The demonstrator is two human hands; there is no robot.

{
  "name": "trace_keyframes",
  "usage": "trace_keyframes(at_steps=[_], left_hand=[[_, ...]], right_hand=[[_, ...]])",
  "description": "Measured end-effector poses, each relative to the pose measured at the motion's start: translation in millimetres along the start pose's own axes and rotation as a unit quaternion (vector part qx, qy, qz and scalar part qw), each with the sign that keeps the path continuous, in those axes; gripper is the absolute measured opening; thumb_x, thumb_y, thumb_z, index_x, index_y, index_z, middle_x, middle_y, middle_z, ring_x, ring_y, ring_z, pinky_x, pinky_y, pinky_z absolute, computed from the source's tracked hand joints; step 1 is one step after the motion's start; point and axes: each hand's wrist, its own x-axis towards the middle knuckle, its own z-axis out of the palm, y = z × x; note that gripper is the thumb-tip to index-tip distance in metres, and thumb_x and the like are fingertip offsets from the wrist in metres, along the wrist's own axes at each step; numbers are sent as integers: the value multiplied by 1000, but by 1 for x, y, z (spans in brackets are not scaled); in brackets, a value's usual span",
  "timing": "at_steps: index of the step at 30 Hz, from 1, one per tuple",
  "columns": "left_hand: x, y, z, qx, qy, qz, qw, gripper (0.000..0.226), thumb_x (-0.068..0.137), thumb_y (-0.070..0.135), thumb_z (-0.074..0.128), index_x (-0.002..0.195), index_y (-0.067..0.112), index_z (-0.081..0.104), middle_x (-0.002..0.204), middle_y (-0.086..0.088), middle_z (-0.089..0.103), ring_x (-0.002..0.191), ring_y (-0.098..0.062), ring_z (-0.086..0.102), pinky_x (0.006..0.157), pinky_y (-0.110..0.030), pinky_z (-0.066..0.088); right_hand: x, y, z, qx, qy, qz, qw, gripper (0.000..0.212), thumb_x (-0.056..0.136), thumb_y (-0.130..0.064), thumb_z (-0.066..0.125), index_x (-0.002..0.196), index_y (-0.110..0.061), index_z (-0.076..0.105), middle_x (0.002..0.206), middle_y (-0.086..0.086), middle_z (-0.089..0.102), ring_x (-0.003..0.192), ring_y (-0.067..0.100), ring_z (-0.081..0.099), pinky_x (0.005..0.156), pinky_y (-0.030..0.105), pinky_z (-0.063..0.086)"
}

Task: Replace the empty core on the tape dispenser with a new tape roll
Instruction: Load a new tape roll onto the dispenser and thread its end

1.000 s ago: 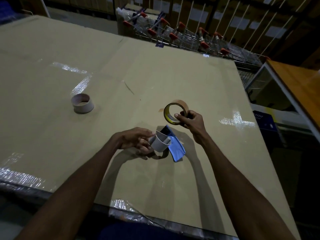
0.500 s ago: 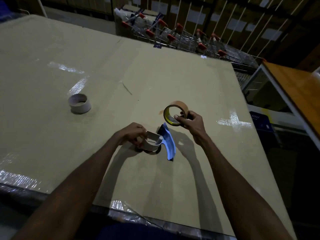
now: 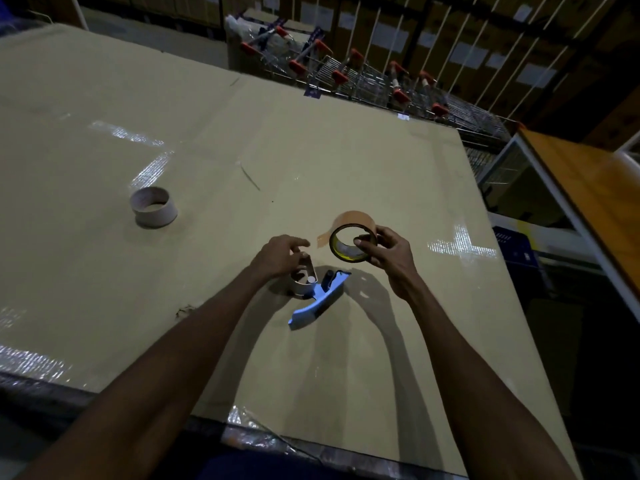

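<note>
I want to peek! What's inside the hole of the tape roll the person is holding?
Through the tape roll held up by the right hand you see its shiny yellowish inner wall and a thumb tip poking in. Whatever lies beyond the hole is too dark to tell.

The right hand (image 3: 388, 256) holds a brown tape roll (image 3: 351, 240) above the table (image 3: 346, 150), near its right edge. The left hand (image 3: 278, 256) touches the blue tape dispenser (image 3: 320, 294) lying just below. An empty core (image 3: 153, 206) stands well apart, toward the left edge.
</note>
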Motion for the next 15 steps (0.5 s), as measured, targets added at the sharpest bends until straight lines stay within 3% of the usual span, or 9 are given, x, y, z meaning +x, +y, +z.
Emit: trace_keyframes(at_steps=[2,5,8,11,13,15], left_hand=[[0,-5,1,-89,-7,-19,996,33,91,20,63,124,14,66,114,-8,70,100,-20,64,86,-29,48],[-1,-12,0,-114,-12,-17,993,26,91,16,61,115,9,70,112,-8,71,101,-20,65,92,-35,51],[-4,-8,-4,-164,59,-24,984,17,89,19,65,92,6,75,89,-11,74,81,-24,70,72,-37,58],[-10,7,-12,-237,91,-31,967,25,88,27,69,80,3,72,71,-11,69,59,-20,66,54,-29,53],[-15,20,-19,-312,79,-24,946,33,88,35,69,82,2,72,75,-12,70,63,-18,68,57,-30,55],[-17,33,-24,-393,55,-26,917,36,88,41,68,90,5,72,82,-10,70,74,-18,71,62,-32,57]], right_hand=[[-1,1,-4,8,0,11,1000,31,76,-18,81,105,-17,69,100,4,74,94,20,68,76,31,57],[0,3,-7,15,2,26,1000,31,76,-22,81,103,-13,69,95,4,72,94,24,69,87,41,58],[1,1,-3,14,4,37,999,43,70,-32,85,98,-5,66,89,9,67,86,24,68,90,48,57],[4,-2,10,-19,19,27,999,51,66,-39,85,93,-3,62,89,13,64,85,27,67,84,46,60],[6,-6,22,-104,44,-6,994,49,65,-47,84,89,-11,61,88,8,65,83,26,66,75,42,60],[6,-7,33,-253,71,-73,962,58,59,-63,77,85,-14,59,83,2,64,77,22,61,63,41,52]])
